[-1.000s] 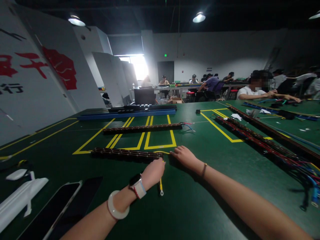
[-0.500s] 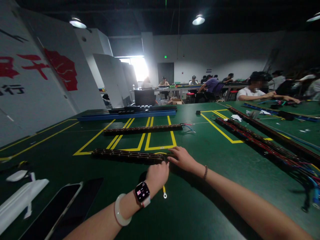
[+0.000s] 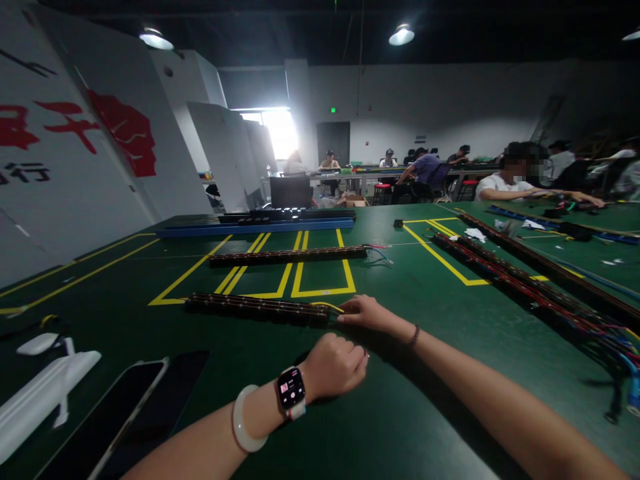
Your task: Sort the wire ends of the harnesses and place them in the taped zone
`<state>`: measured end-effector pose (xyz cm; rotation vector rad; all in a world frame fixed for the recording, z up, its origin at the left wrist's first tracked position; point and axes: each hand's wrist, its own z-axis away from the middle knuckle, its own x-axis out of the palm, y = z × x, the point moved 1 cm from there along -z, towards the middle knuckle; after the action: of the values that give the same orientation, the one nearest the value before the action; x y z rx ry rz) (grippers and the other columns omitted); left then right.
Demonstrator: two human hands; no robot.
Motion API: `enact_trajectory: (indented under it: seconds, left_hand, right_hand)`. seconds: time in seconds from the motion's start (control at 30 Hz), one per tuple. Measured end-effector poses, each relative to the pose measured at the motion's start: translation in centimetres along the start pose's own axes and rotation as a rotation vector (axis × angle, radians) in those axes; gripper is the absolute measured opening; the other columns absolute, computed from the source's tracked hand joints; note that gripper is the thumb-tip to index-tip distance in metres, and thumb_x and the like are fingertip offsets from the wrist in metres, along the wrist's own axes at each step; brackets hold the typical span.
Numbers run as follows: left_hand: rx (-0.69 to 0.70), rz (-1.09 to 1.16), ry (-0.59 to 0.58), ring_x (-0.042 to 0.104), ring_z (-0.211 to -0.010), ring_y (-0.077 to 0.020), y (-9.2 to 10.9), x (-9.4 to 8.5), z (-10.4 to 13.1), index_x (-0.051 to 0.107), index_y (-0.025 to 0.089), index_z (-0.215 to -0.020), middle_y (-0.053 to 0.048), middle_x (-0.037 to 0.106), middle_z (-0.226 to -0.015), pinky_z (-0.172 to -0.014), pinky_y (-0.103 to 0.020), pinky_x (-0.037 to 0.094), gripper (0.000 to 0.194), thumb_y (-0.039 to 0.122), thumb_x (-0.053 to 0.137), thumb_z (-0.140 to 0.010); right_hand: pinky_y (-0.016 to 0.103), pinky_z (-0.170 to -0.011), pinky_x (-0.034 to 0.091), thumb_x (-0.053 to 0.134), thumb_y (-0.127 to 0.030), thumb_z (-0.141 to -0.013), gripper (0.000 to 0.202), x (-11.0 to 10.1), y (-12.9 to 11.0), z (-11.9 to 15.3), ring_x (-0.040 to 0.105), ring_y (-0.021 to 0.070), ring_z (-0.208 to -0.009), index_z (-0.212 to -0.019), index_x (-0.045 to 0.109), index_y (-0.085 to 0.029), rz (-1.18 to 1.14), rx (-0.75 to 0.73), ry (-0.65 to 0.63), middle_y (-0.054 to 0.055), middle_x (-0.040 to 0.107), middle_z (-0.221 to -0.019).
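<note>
A long dark wired strip [image 3: 255,309] lies on the green table [image 3: 240,413], with a yellow wire [image 3: 327,305] coming from its right end. My right hand [image 3: 365,313] is at that end, its fingers pinched on the yellow wire's end. Nearer to me, my left hand [image 3: 335,365] hovers over the table with its fingers curled; what they hold, if anything, is hidden. Behind, a second dark strip [image 3: 290,256] lies across yellow tape marks, thin red and blue wires at its right end.
Blue rails [image 3: 260,229] lie at the back. Phone-like dark slabs [image 3: 110,413] and a white object [image 3: 50,400] are at the left. Wired strips [image 3: 525,287] stretch along the right. A person [image 3: 510,183] works at the far right.
My left hand has moved off the strip's end, to the right and toward me. The ring terminal that hung below it is out of sight. My right hand's fingers have drawn closer together.
</note>
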<state>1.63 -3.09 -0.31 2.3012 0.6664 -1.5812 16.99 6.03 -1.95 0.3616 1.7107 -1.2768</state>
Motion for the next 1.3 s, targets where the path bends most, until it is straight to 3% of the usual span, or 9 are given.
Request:
enact_trajectory:
  seconds: [0.1, 0.2, 0.3, 0.4, 0.57, 0.73, 0.97, 1.13, 1.3]
  left_hand:
    - [-0.177, 0.248, -0.096, 0.044, -0.054, -0.0109, -0.1, -0.5, -0.2, 0.056, 0.014, -0.071, -0.003, 0.054, -0.062, -0.055, -0.027, 0.027, 0.037, 0.029, 0.031, -0.094]
    - [-0.521, 0.678, -0.124, 0.044, -0.052, -0.0095, -0.3, -0.4, -0.4, 0.051, 0.014, -0.067, -0.002, 0.05, -0.059, -0.053, -0.024, 0.03, 0.047, 0.042, 0.026, -0.096]
    - [-0.894, 1.17, -0.113, 0.045, -0.046, -0.0101, -0.7, 0.4, -0.7, 0.045, 0.015, -0.07, -0.001, 0.046, -0.055, -0.045, -0.022, 0.031, 0.052, 0.055, 0.022, -0.093]
    - [-1.089, 1.534, -0.036, 0.056, -0.053, -0.0146, -1.2, 1.3, -0.9, 0.046, 0.013, -0.09, -0.003, 0.053, -0.063, -0.045, -0.023, 0.04, 0.05, 0.057, 0.024, -0.092]
    - [-1.087, 1.892, 0.157, 0.064, -0.084, -0.0185, -1.9, 1.7, -1.0, 0.048, 0.013, -0.106, -0.012, 0.063, -0.097, -0.075, -0.036, 0.052, 0.041, 0.049, 0.034, -0.094]
    - [-1.219, 1.933, 0.319, 0.063, -0.083, -0.0129, -2.2, 2.3, -1.0, 0.05, 0.013, -0.099, -0.009, 0.063, -0.101, -0.079, -0.029, 0.051, 0.017, 0.028, 0.042, -0.095]
    - [-1.283, 2.044, 0.389, 0.062, -0.076, -0.0111, -2.6, 3.0, -1.0, 0.049, 0.014, -0.085, -0.005, 0.063, -0.087, -0.075, -0.026, 0.051, 0.011, 0.022, 0.046, -0.092]
    - [-1.279, 2.034, 0.373, 0.063, -0.08, -0.0124, -2.3, 2.3, -1.1, 0.049, 0.014, -0.085, -0.006, 0.064, -0.09, -0.08, -0.029, 0.05, 0.014, 0.024, 0.044, -0.093]
    - [-1.158, 2.085, 0.356, 0.064, -0.08, -0.0154, -2.2, 2.2, -0.9, 0.052, 0.012, -0.093, -0.008, 0.065, -0.087, -0.087, -0.035, 0.05, 0.018, 0.029, 0.047, -0.093]
  right_hand:
    - [0.023, -0.066, 0.041, 0.059, -0.044, -0.083, 0.033, -0.2, 0.1, -0.2, 0.06, 0.0152, -0.076, -0.093, 0.07, -0.015, -0.122, 0.025, -0.061, 0.004, 0.068, -0.087]
    - [0.021, -0.06, 0.039, 0.057, -0.034, -0.085, 0.025, -0.1, -0.1, -0.1, 0.059, 0.0124, -0.069, -0.088, 0.069, -0.013, -0.145, -0.008, -0.04, 0.004, 0.067, -0.08]
    - [0.021, -0.064, 0.038, 0.057, -0.022, -0.084, 0.015, -0.4, -1.1, 0.4, 0.057, 0.0113, -0.071, -0.088, 0.07, -0.016, 0.06, -0.094, 0.077, 0.003, 0.065, -0.082]
    - [0.022, -0.063, 0.037, 0.053, -0.017, -0.086, 0.015, -0.6, -2.6, 1.1, 0.055, 0.0114, -0.072, -0.085, 0.068, -0.017, 0.289, -0.127, 0.141, 0.004, 0.062, -0.085]
    - [0.03, -0.066, 0.039, 0.054, -0.02, -0.086, 0.014, 0.5, -4.5, 1.7, 0.054, 0.0174, -0.074, -0.091, 0.064, -0.013, 0.665, -0.242, 0.138, 0.007, 0.059, -0.085]
    - [0.032, -0.066, 0.039, 0.051, -0.012, -0.084, 0.019, 2.0, -5.3, 2.3, 0.053, 0.0196, -0.079, -0.101, 0.061, -0.009, 0.837, -0.336, 0.122, 0.011, 0.057, -0.091]
    - [0.035, -0.07, 0.04, 0.051, -0.018, -0.086, 0.019, 0.5, -7.1, 3.6, 0.054, 0.0225, -0.084, -0.101, 0.062, -0.011, 0.814, -0.253, 0.113, 0.013, 0.059, -0.096]
    - [0.033, -0.071, 0.04, 0.055, -0.012, -0.082, 0.025, 0.5, -7.2, 3.8, 0.058, 0.0224, -0.085, -0.107, 0.06, -0.011, 0.797, -0.172, -0.003, 0.012, 0.062, -0.096]
    - [0.032, -0.071, 0.037, 0.059, -0.011, -0.079, 0.018, -1.2, -7.1, 3.7, 0.058, 0.0211, -0.083, -0.096, 0.064, -0.014, 0.721, -0.145, 0.016, 0.008, 0.063, -0.092]
